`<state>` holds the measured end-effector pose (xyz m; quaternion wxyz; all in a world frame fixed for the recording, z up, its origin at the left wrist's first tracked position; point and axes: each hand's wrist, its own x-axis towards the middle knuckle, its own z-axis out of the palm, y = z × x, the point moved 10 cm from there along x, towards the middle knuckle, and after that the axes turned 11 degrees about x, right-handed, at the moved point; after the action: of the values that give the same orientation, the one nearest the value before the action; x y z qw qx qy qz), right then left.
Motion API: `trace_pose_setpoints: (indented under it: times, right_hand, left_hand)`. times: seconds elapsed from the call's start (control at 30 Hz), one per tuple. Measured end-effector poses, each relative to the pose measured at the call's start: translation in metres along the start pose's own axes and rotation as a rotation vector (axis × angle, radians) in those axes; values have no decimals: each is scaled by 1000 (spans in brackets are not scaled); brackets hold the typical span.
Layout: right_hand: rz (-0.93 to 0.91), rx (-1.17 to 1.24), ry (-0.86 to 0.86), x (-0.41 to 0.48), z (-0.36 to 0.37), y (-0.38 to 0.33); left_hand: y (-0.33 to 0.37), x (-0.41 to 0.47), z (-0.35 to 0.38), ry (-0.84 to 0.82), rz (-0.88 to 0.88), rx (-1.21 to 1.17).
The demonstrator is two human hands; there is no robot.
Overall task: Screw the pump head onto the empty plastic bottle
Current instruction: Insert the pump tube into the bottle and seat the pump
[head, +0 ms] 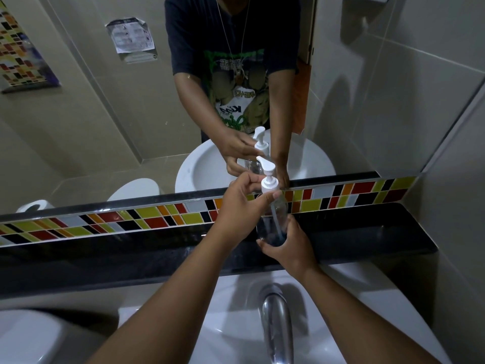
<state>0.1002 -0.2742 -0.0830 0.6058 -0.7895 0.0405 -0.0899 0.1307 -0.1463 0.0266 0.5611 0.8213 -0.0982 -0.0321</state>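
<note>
I am looking into a small bathroom with plain beige wall tiles (446,106). A large mirror (110,122) fills the wall ahead, and in it I see a paper notice (131,35) stuck on the far wall. Under the mirror runs a strip of mosaic tiles (147,219) in red, yellow, orange, black and white, above a glossy black ledge (367,232). Below sits a white sink (231,324) with a chrome tap (278,319). A white toilet (29,337) stands at lower left.
</note>
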Motion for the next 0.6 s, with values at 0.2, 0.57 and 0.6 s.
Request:
trace_pose_setpoints:
  times: [0.2,0.57,0.6]
  right_hand:
    - [0,12,-9,-1,1,1]
    - [-11,-4,1,2,1,4]
    - [-10,3,-3,2,1,4]
  left_hand:
    - [-3,0,-2,69,-7,12]
    - [-2,-2,-4,145,17,71]
    - [-2,-2,-2,136,13,76]
